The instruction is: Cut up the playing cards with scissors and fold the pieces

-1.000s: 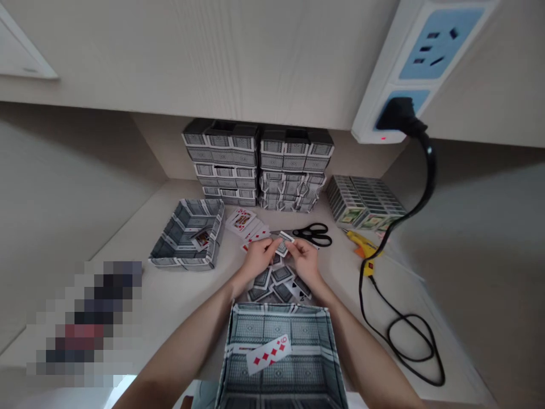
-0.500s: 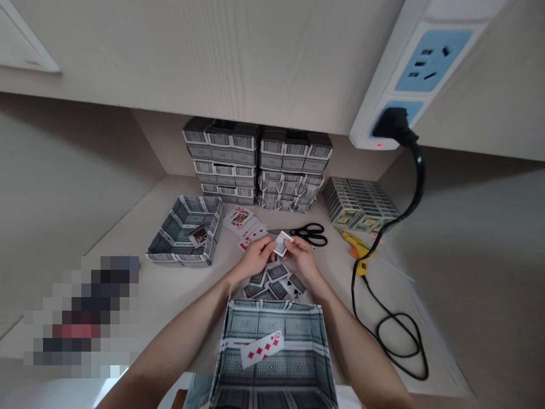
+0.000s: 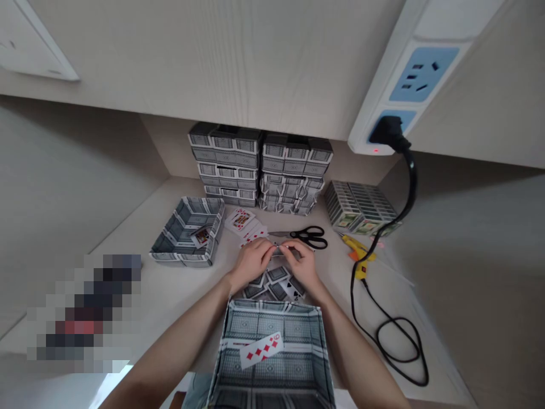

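Observation:
Between my two hands is a playing card (image 3: 277, 250), seen nearly edge-on. My left hand (image 3: 254, 260) pinches its left end, and my right hand (image 3: 301, 262) pinches the right end. Just below them lies a loose pile of cards (image 3: 277, 274), mostly backs up. Nearest my body is an open box made of cards (image 3: 272, 324), with a nine of diamonds (image 3: 261, 350) inside. Face-up cards (image 3: 243, 222) are spread behind my left hand. Black-handled scissors (image 3: 313, 237) rest behind my right hand.
Another card box (image 3: 185, 258) stands at the left with a card inside. Stacked card boxes (image 3: 227, 153) line the back, beside packed card decks (image 3: 361, 207). At the right lie a yellow glue gun (image 3: 361, 267) and its looped black cable, near a power strip (image 3: 378, 102).
The card between my hands has tipped from showing its back to nearly edge-on. Both hands have closed in around it. The view has shifted slightly.

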`<state>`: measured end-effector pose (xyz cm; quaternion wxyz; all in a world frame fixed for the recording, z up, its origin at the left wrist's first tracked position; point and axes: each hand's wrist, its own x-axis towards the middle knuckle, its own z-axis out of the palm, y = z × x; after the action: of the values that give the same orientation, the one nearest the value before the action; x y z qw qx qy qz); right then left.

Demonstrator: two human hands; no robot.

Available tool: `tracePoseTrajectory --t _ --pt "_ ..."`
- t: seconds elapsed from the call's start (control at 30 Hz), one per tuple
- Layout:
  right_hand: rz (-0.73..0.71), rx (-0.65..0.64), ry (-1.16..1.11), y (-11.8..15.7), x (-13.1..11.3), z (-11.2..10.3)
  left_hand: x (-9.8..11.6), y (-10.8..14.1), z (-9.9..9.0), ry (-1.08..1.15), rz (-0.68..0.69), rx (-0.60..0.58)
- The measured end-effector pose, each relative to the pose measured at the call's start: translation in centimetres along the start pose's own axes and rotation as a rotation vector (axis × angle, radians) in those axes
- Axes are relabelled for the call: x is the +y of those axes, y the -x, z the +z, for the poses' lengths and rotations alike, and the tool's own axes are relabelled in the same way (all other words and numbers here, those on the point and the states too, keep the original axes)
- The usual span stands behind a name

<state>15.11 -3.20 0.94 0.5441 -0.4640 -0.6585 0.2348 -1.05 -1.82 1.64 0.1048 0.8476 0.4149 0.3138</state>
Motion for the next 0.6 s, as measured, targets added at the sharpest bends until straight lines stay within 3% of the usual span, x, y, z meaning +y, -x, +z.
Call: tracePoseTrajectory --t 0.3,0.6 --pt "0.077 -0.043 -0.046 0.4 0.1 0.4 0.1 -0.2 1.1 0.107 0.001 0.078" --pt "0.148 -0.067 -0.102 0.4 0.3 0.1 -0.3 -0.5 1.3 0.256 -0.096 -0.009"
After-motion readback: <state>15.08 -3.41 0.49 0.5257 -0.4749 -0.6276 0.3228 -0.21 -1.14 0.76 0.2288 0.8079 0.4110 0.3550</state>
